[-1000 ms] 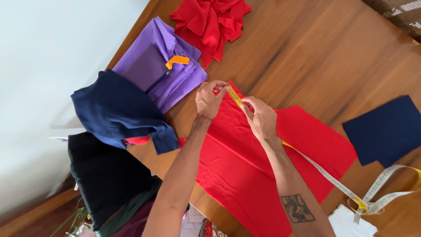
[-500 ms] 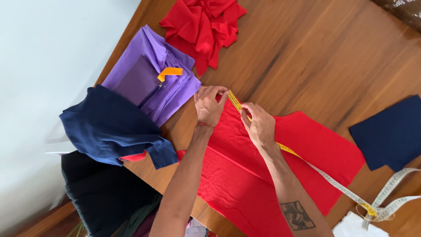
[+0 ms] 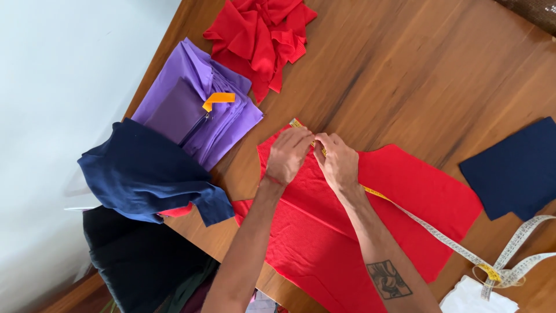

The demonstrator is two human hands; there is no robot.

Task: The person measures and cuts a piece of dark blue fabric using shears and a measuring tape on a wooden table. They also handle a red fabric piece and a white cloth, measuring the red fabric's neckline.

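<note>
Seen from the head camera, we look down on a wooden table (image 3: 417, 75); our two hands meet at the upper edge of a flat piece of red cloth (image 3: 376, 226) that lies on the near part of the table and overhangs its front edge. Our left hand (image 3: 288, 155) rests knuckles up on the cloth, its fingers curled and pinched on the end of a yellow measuring tape (image 3: 405, 213); our right hand (image 3: 338, 162) lies just beside it, touching it, fingertips pressed narrow on the same tape near the cloth's top corner; a short end of the tape shows beyond the left fingers. From the right hand the tape runs along the forearm, across the cloth and off its right side; it ends in a loose coil near a white cloth (image 3: 478, 298) at the lower right. A tattoo marks the right forearm.

Around the work: a heap of red scraps (image 3: 258, 37) at the far edge; a folded purple garment (image 3: 194, 110) with an orange tab and a zip, left of the hands; a crumpled navy garment (image 3: 145, 174) partly over the purple one and hanging off the table's left side; a flat navy piece (image 3: 515, 171) well apart at the right; dark fabrics (image 3: 139, 266) below the table edge at the lower left.
</note>
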